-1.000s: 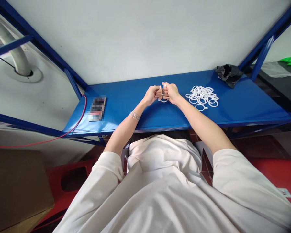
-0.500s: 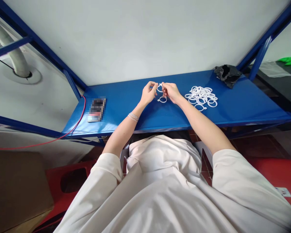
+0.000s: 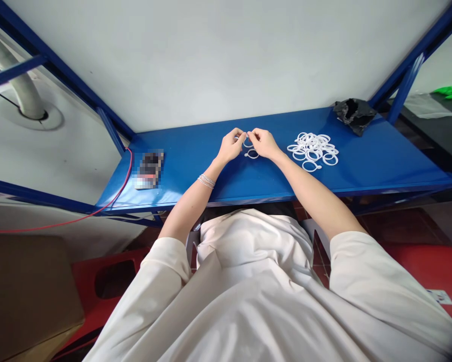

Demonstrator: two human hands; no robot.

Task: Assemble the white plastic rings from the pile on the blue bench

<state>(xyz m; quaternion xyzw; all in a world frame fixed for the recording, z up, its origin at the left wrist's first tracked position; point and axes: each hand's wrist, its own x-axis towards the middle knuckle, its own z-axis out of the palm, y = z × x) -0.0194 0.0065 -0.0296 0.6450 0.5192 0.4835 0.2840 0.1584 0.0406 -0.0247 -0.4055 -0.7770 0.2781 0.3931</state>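
Above the blue table, my left hand [image 3: 232, 146] and my right hand [image 3: 262, 143] meet with fingertips pinched close together. Between them they grip a white plastic ring [image 3: 247, 145], whose top is covered by my fingers. A second white ring [image 3: 253, 154] with a small knob lies on the table just below my hands. To the right of my right hand is a pile of similar white rings [image 3: 312, 148], with one ring [image 3: 310, 166] at its near edge.
On the blue table [image 3: 188, 156], a blurred-out phone-like object [image 3: 149, 170] lies at left, near a red cable [image 3: 126, 178]. A crumpled black plastic bag [image 3: 354, 115] sits at the back right. Blue frame bars rise at both ends. Red chairs [image 3: 84, 286] stand beside me.
My right hand's fingers have shifted slightly left and closed in on the ring's top, nearer my left fingertips. The pile and the loose ring stay put.
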